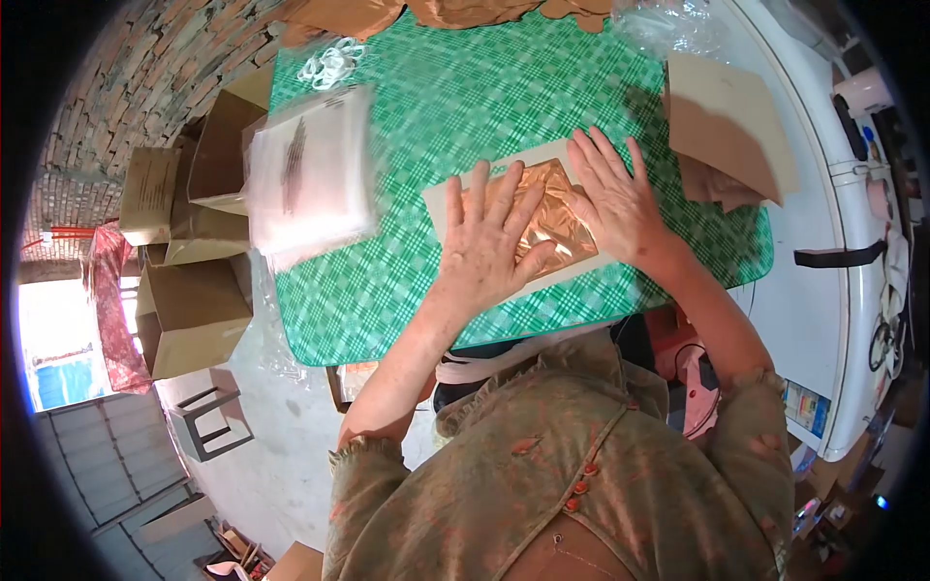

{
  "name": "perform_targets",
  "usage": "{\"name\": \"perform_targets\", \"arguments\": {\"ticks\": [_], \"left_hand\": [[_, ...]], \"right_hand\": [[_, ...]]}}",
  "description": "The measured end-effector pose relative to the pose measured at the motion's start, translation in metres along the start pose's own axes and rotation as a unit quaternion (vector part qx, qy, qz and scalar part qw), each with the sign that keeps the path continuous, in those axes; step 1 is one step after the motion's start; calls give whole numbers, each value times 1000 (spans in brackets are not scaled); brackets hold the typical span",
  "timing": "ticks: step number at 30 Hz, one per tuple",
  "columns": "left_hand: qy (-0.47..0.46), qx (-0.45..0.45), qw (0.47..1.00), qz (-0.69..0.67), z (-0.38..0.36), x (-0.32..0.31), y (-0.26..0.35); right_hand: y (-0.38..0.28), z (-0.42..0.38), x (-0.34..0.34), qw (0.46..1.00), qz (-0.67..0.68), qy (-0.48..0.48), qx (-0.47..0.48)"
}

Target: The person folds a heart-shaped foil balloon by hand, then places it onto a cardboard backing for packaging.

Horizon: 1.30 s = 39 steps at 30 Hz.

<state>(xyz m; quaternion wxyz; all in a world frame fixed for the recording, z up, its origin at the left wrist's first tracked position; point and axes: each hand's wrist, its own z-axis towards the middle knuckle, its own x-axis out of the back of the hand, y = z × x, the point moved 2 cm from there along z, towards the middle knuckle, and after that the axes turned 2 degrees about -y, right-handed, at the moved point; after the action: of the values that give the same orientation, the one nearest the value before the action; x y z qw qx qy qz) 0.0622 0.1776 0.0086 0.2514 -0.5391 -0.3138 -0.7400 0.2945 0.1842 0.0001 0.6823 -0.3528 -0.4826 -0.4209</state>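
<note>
A shiny copper-coloured sheet (559, 225) lies on a flat beige card (436, 200) on the green checked tablecloth (407, 126). My left hand (487, 237) rests flat over its left part, fingers spread. Over the right edge lies my right hand (620, 205), palm down with its fingers apart. Both thumbs touch or nearly touch the shiny surface. A stack of clear plastic bags (315, 174) is to the left of my hands. To the right sits a pile of brown cardboard sheets (727, 121).
White loops (332, 64) lie at the table's back left, and brown material (455, 12) along the back edge. Crumpled clear plastic (668, 27) is at the back right. Open cardboard boxes (199, 320) stand left of the table, a white refrigerator (804, 281) right of it.
</note>
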Motion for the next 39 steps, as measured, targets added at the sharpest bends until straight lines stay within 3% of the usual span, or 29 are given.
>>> {"name": "perform_targets", "arguments": {"ticks": [2,5,10,13,16,17,19,22,25,26,28,29,33,39], "left_hand": [[5,0,1000,-8,-4,2,3],[2,7,1000,-12,-20,2,14],[-31,34,999,-20,-54,6,40],[-40,50,998,-23,-66,8,54],[-39,65,997,-18,-73,7,66],[-38,70,997,-20,-75,6,69],[-36,76,996,-21,-78,4,75],[-31,78,996,-24,-83,1,76],[-38,77,996,-33,-84,4,76],[-47,85,990,-98,-83,9,73],[-65,101,966,-228,-82,23,62],[-96,108,950,-277,-81,35,56],[-73,111,950,-283,-79,62,25],[-2,82,960,-267,-49,84,-8]], "right_hand": [[0,-11,5,1000,-9,13,0],[-13,-39,40,990,122,65,9],[-57,-133,72,960,278,-7,35],[-91,-167,57,872,449,-151,-118],[-110,-172,33,699,630,-222,-255],[-112,-175,19,672,643,-254,-266],[-127,-176,-15,662,690,-133,-259],[-131,-158,-9,652,651,-198,-334],[-138,-161,-21,689,671,-102,-256],[-137,-165,-29,702,672,-78,-224],[-142,-148,-2,354,862,-179,-315],[-146,-148,0,368,843,-181,-349],[-151,-140,13,377,804,-184,-421],[-150,-142,2,384,817,-186,-388]]}}
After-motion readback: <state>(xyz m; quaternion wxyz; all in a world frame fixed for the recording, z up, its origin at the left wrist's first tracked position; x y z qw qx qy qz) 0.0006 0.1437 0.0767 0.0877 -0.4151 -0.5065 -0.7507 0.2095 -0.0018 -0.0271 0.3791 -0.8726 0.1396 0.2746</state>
